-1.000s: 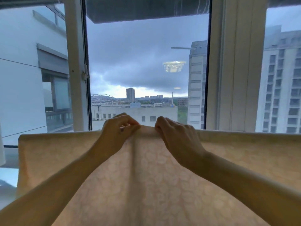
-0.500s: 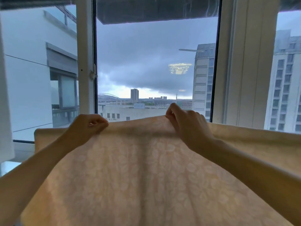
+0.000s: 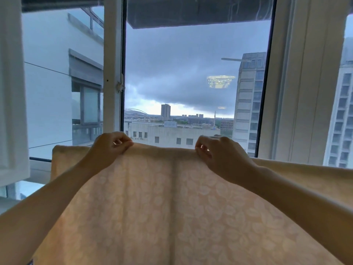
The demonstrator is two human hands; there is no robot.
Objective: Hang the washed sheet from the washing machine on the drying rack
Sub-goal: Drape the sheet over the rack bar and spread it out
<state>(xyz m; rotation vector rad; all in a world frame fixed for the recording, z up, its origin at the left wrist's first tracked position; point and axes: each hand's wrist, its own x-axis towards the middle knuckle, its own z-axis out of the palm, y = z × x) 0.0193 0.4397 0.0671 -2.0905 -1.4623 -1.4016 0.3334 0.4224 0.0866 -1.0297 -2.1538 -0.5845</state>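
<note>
A pale cream sheet (image 3: 162, 203) with a faint leaf pattern fills the lower half of the view, its top edge running across at about mid height. My left hand (image 3: 109, 148) pinches that top edge left of centre. My right hand (image 3: 219, 153) pinches the same edge right of centre. Between the two hands the edge is pulled fairly straight, and a dark vertical crease runs down the cloth below it. The drying rack is hidden behind the sheet.
A large window (image 3: 191, 73) with white frames (image 3: 112, 64) stands right behind the sheet, showing grey sky and buildings. An open white sash (image 3: 11, 92) juts in at the left edge. A wide white pillar (image 3: 305, 83) stands at the right.
My hands have moved apart along the top edge, from side by side at the centre to spread positions. The view has shifted a little to the left.
</note>
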